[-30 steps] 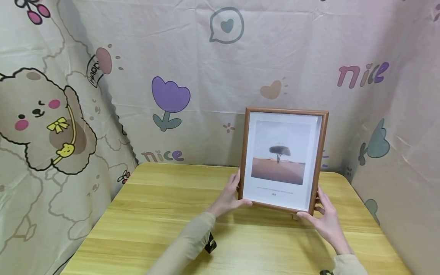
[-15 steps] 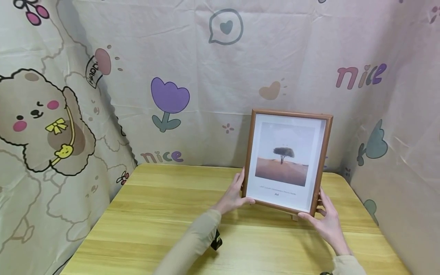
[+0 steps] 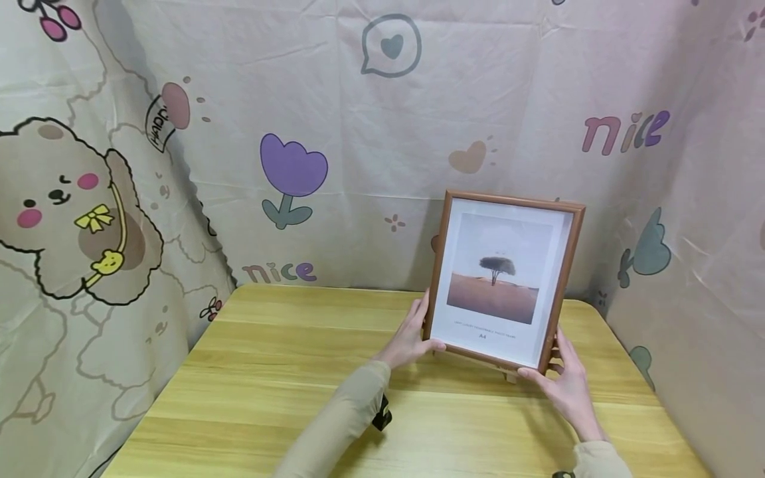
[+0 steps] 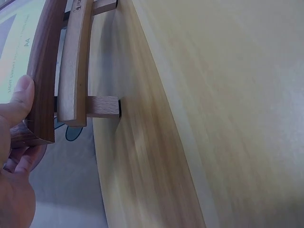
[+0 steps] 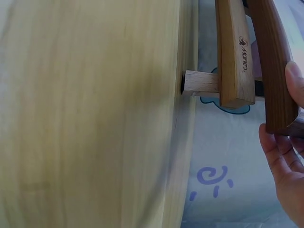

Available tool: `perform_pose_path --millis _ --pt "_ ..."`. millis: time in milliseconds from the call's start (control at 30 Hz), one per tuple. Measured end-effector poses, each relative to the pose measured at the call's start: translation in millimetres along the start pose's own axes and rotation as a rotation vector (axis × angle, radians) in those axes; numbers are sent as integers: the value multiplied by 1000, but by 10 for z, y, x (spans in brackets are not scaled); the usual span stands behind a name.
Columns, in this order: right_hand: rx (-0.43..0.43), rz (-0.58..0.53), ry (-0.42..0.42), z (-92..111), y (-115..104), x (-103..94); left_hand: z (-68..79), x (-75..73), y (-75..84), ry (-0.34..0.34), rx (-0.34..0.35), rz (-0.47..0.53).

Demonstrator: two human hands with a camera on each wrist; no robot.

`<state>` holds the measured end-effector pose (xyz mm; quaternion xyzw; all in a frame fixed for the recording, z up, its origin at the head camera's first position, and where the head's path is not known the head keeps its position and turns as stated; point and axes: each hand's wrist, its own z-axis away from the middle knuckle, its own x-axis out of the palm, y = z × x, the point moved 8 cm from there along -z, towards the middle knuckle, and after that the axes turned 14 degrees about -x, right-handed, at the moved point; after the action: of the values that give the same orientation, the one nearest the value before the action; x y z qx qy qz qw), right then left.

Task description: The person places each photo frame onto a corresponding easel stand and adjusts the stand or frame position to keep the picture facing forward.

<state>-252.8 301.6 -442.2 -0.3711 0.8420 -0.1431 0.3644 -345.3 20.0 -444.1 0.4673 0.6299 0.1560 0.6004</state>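
Observation:
A brown wooden picture frame (image 3: 493, 289) with a print of a lone tree is held upright, slightly tilted, at the right of the table. My left hand (image 3: 409, 340) grips its lower left corner, thumb on the front and fingers behind. At the lower right corner my right hand (image 3: 566, 386) holds it the same way. Beneath and behind the frame stands a small wooden easel, mostly hidden in the head view. Its ledge (image 4: 73, 71) shows in the left wrist view, and the right wrist view shows the same ledge (image 5: 233, 57) with dark lettering. A gap separates the frame's bottom edge from the ledge.
The light wood table (image 3: 287, 378) has rounded far corners. A printed cloth backdrop (image 3: 370, 133) hangs close behind it, with cloth on both sides too. Dark wrist straps (image 3: 381, 413) show at the sleeves.
The frame has shifted a little to the right and leans slightly more. My left hand has moved right with it, while my right hand stays nearly in place.

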Motion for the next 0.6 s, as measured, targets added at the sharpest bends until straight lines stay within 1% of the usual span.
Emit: perform_pose_path --millis 233,600 --pt "30 26 -9 -4 34 17 -49 35 -36 -14 -32 9" --pt "54 45 -25 -8 73 50 -79 52 -49 -10 -34 18"
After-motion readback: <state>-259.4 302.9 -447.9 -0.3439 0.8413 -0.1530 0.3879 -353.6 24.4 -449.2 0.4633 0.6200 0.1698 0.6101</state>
